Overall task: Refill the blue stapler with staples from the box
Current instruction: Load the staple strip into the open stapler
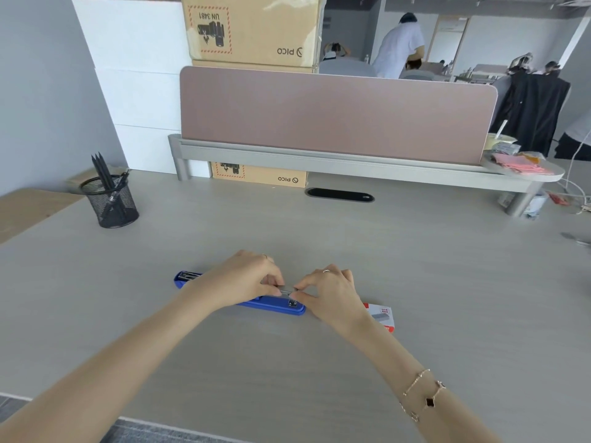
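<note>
The blue stapler (271, 306) lies flat and opened out on the grey desk, its two halves stretching left to right. My left hand (246, 278) rests over its middle. My right hand (332, 290) is at its right end. Between the fingertips of both hands sits a thin silver strip of staples (287, 291), just above the stapler's open channel. The red and white staple box (380, 314) lies on the desk right of the stapler, partly behind my right wrist.
A black mesh pen cup (110, 199) stands at the back left. A pink partition (335, 116) on a grey shelf rail runs across the back, cardboard boxes (256, 30) behind it. Pink papers (518, 164) lie on the shelf at right. People stand far behind.
</note>
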Tool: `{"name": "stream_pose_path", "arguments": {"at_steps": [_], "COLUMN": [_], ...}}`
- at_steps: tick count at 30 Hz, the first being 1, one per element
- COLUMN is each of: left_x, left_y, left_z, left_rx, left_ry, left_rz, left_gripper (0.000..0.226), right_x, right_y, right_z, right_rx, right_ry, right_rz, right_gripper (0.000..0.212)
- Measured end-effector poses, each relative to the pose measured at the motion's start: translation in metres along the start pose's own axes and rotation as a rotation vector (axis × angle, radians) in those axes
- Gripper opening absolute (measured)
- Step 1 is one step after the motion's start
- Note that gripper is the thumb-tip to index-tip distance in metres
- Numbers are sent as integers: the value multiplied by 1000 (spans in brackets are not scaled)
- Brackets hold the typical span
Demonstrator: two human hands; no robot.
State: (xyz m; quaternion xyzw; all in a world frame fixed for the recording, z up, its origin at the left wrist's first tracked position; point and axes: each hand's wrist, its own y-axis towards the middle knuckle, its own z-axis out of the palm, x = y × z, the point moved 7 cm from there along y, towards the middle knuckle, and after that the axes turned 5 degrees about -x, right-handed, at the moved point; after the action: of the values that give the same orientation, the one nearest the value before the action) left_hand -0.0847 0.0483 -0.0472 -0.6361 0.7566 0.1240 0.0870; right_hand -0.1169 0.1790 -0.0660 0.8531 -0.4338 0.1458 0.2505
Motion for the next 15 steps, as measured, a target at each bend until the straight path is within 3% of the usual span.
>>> {"name": "stream_pose_path", "arguments": {"at_steps": [11, 15], "left_x": [0, 6], "left_y": [-10, -14], "left_z": [2, 2], "left_rx": [-20, -11], "left_ry": [-47, 59], "left_rz": [51, 91], "left_gripper": [16, 18], "right_x": [-2, -3], "right_y": [-10, -15], "right_z": [3, 4], "right_rx": [6, 28], "right_ry": [-37, -61], "right_rz": [-8, -11], "right_gripper": [25, 26]}}
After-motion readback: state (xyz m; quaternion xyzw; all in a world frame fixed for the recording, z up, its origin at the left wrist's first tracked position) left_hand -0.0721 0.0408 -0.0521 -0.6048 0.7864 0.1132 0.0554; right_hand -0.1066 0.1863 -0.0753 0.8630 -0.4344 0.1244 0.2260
